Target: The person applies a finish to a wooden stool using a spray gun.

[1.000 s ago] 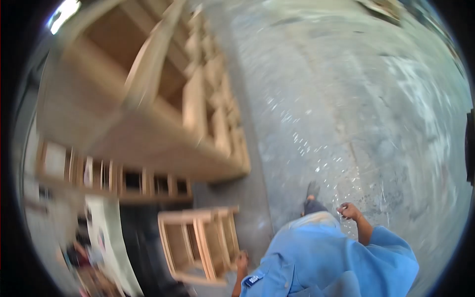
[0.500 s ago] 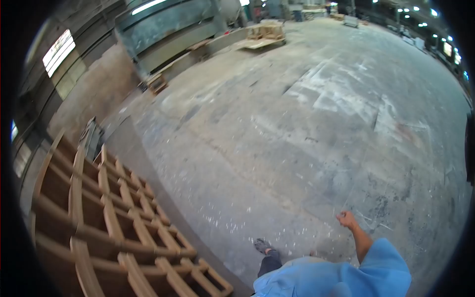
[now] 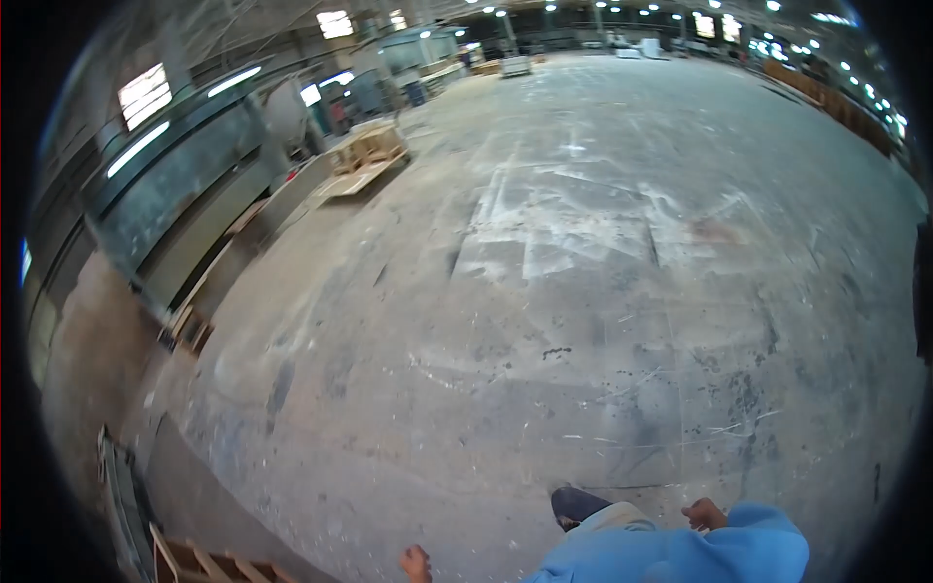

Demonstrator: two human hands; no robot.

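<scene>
My left hand (image 3: 415,564) shows at the bottom edge, left of my body, over the bare concrete floor. Its fingers are curled in, and no object shows in them. On the other side, my right hand (image 3: 704,514) hangs beside the blue shirt (image 3: 671,554), with its fingers folded into a loose fist and nothing visible in it. Neither hand touches anything around it. Nearest to the left hand is a slatted wooden frame (image 3: 209,562), mostly cut off at the lower left corner. One dark shoe (image 3: 577,504) steps forward on the floor.
A wide, stained concrete floor (image 3: 486,321) stretches ahead. Along the left stand a large metal booth (image 3: 194,204), a low pallet with wooden pieces (image 3: 369,160) and a small wooden stand (image 3: 192,330). A metal frame (image 3: 124,491) stands at the lower left.
The view has swung up and to the right as I moved forward. The slatted wooden frame has slid almost out of view. My left hand has come into view; my right hand is nearer my body.
</scene>
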